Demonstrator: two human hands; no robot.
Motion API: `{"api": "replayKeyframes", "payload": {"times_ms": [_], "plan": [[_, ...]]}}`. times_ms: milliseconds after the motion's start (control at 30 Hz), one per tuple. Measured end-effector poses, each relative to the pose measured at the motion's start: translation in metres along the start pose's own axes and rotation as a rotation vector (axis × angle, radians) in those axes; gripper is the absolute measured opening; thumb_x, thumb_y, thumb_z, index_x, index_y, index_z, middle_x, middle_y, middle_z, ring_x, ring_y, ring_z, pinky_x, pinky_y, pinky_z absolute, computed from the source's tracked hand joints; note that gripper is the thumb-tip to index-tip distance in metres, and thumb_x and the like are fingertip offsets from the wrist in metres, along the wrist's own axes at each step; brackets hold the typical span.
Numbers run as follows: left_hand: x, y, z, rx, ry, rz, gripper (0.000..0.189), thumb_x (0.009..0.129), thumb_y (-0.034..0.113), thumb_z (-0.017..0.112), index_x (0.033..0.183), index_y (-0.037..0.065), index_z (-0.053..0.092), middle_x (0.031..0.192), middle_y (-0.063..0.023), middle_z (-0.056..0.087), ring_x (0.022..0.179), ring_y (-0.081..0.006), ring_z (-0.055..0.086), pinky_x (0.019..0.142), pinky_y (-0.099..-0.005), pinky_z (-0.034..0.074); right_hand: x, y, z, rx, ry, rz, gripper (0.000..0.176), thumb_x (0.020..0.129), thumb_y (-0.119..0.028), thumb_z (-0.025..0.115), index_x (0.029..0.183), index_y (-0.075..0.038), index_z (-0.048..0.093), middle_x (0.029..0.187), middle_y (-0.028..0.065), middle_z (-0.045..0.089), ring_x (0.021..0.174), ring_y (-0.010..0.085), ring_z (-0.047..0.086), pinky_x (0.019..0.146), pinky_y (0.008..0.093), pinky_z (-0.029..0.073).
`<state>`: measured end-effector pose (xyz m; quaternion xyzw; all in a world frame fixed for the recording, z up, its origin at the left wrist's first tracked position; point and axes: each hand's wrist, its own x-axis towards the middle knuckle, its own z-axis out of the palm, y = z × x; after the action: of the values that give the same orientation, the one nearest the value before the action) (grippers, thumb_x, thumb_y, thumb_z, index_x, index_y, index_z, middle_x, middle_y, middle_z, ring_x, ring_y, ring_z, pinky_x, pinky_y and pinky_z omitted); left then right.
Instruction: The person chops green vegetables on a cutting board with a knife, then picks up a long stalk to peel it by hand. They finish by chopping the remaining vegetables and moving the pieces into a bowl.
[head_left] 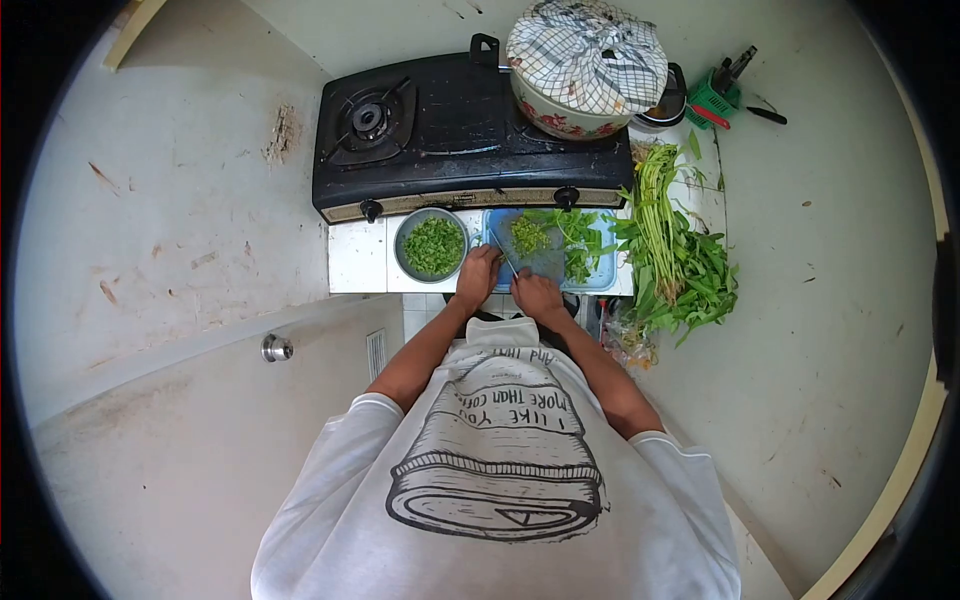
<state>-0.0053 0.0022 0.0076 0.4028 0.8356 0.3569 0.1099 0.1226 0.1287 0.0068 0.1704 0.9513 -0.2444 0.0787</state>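
My right hand is closed around the handle of a knife, whose blade slants up and left across the left end of a dark chopping board. Close beside the blade, my left hand has its fingers curled together; what they pinch is too small to make out. On the board sit a small heap of chopped greens and, to its right, some leafy sprigs. Under the board is a light blue tray. Left of my left hand stands a grey bowl filled with chopped green leaves.
A black two-burner stove stands behind the board, bearing a cloth-covered pot. To the right lies a large bunch of leafy stalks. A green basket holds utensils at the wall. A plastic bag is below the counter edge.
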Motion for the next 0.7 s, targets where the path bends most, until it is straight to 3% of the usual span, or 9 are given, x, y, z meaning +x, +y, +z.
{"api": "replayKeyframes", "payload": {"times_ms": [333,433,700], "plan": [[-0.003,0.003,-0.003,-0.052,0.004,-0.043,0.011,0.088,0.001,0.066,0.099,-0.001,0.068,0.094,-0.0202,0.061,0.088,-0.0420,0.062,0.080,-0.0508,0.051,-0.020,0.011,-0.012,0.004,-0.121,0.052,0.037,0.102,-0.033,0.054,0.095,0.003,0.062,0.077,0.0260,0.072,0.073,0.0418,0.074,0.069,0.0527,0.060],[0.001,0.001,-0.002,-0.054,0.002,-0.016,0.011,0.089,0.003,0.066,0.099,-0.001,0.068,0.094,-0.0203,0.061,0.089,-0.0421,0.062,0.081,-0.0504,0.051,-0.017,0.017,-0.010,0.011,0.001,0.071,0.040,0.103,-0.036,0.053,0.096,0.002,0.062,0.073,0.0271,0.070,0.069,0.0449,0.072,0.068,0.0548,0.059],[0.006,0.004,0.001,-0.077,-0.023,-0.035,0.011,0.089,0.002,0.065,0.099,-0.001,0.068,0.095,-0.0201,0.062,0.092,-0.0420,0.063,0.083,-0.0494,0.052,-0.016,0.011,-0.013,0.008,-0.067,0.059,0.041,0.102,-0.037,0.053,0.099,0.003,0.063,0.075,0.0269,0.071,0.071,0.0450,0.072,0.068,0.0553,0.059]]}}
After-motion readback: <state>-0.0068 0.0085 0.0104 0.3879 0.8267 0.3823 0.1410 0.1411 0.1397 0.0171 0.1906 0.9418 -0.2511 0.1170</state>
